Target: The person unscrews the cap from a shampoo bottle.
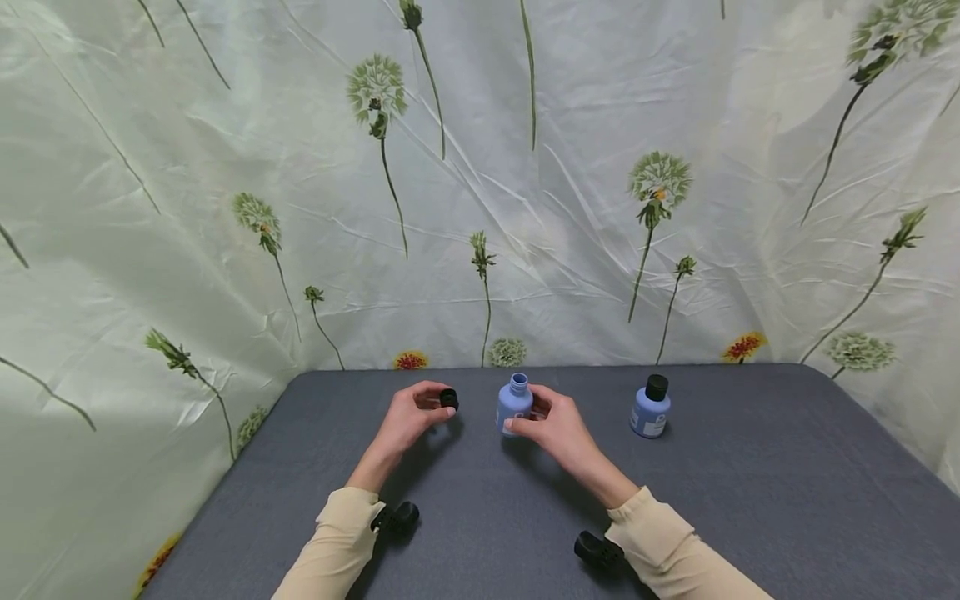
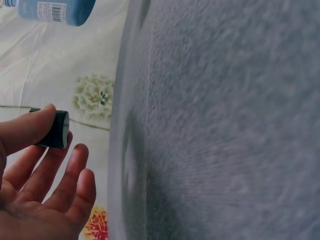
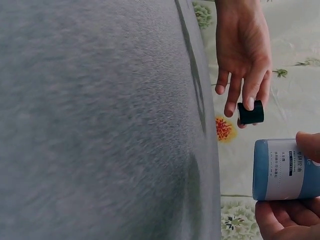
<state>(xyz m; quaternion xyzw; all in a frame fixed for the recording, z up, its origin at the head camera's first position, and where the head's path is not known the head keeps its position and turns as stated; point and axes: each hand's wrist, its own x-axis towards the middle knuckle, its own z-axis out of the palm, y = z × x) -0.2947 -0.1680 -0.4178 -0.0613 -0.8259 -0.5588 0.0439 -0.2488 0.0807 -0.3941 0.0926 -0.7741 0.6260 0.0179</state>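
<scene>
While my left hand pinches the black screw cap at 9 o'clock of the uncapped blue bottle, my right hand grips that bottle upright; judged light, stiff and smooth, it should be held at the label, below the narrow neck, without squeezing; capped blue bottle at 3 o'clock

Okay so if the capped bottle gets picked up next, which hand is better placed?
Probably the right hand. It is nearer the capped bottle, while the left hand is farther off, holding a black cap. The right would likely have to put down the open bottle first.
</scene>
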